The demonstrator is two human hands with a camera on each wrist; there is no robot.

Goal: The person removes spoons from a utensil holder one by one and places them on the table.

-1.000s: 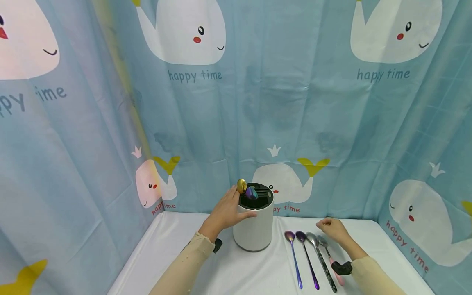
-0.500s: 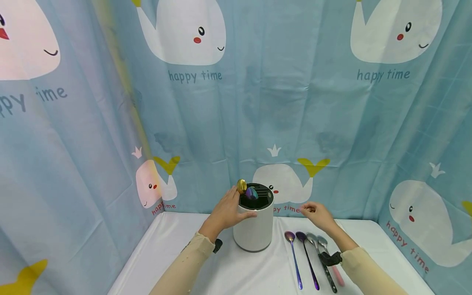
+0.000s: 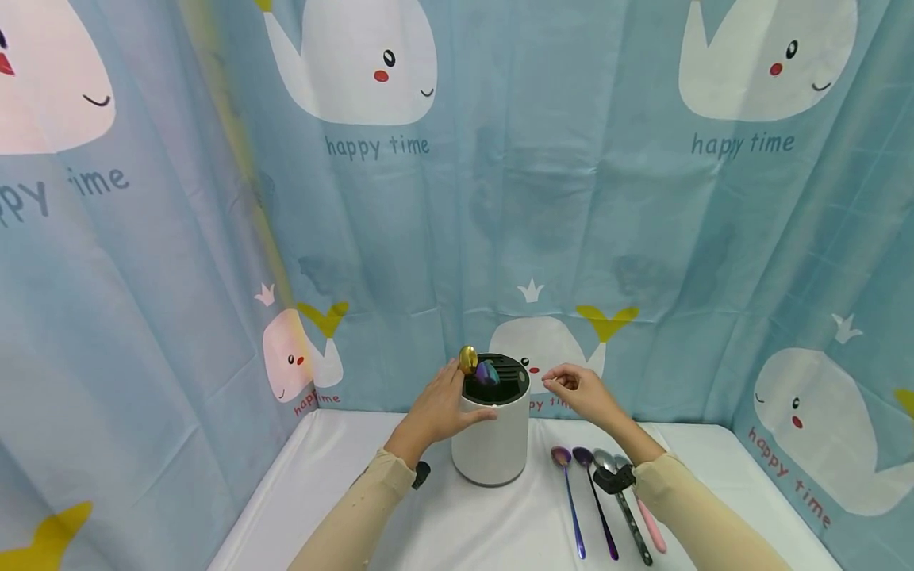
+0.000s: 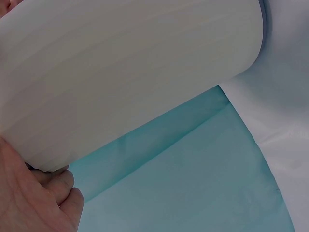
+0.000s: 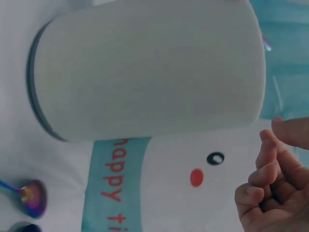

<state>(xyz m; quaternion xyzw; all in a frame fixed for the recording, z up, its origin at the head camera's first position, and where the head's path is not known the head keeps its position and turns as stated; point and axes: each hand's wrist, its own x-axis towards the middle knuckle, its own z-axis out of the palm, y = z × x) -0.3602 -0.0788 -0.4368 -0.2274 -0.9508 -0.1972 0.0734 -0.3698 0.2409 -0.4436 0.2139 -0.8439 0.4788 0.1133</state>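
Note:
In the head view, my left hand (image 3: 437,408) grips the upper left side of a white cylindrical utensil holder (image 3: 489,448), thumb across its front. The left wrist view shows its fingers (image 4: 60,186) bent at the holder's edge. From the slotted black top rise a gold spoon (image 3: 467,360) and a purple-blue iridescent spoon (image 3: 488,373). My right hand (image 3: 581,392) hovers just right of the holder's rim, apart from it. Its fingers are loosely curled, thumb near the index finger, and the right wrist view shows nothing between them.
On the white tablecloth (image 3: 414,523), right of the holder, lie a blue-purple spoon (image 3: 571,500), a dark purple spoon (image 3: 598,503), a black-handled spoon (image 3: 631,523) and a pink-handled one (image 3: 651,527), partly under my right forearm. A whale-print curtain (image 3: 457,222) hangs behind.
My right hand has moved left and up, from above the spoons on the table to beside the holder's rim. My left hand has stayed on the holder.

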